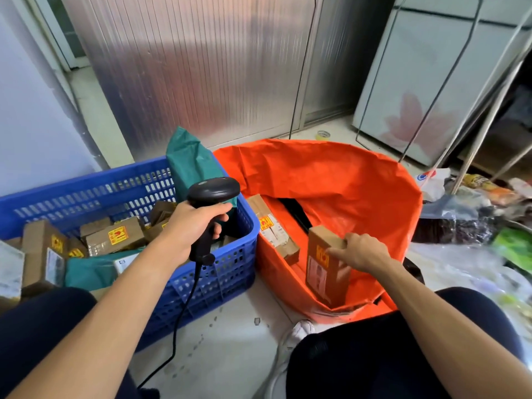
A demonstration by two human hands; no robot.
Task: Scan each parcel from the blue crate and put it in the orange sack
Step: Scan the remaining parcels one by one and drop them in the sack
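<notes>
Left hand (191, 223) grips the scanner (211, 208); right hand (361, 250) pinches a box (324, 272) upright inside the sack (345, 180); released so, it may topple against the slack wall.

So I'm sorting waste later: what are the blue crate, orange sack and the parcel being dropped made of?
Blue crate: rigid moulded plastic, slotted walls. Orange sack: thin, creased sheet, probably woven plastic or coated fabric. Parcel in the right hand: brown cardboard, matte, printed labels.

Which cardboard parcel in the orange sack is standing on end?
The cardboard parcel under the right hand, against the sack's near wall; the other parcel lies flat by the blue crate.
</notes>
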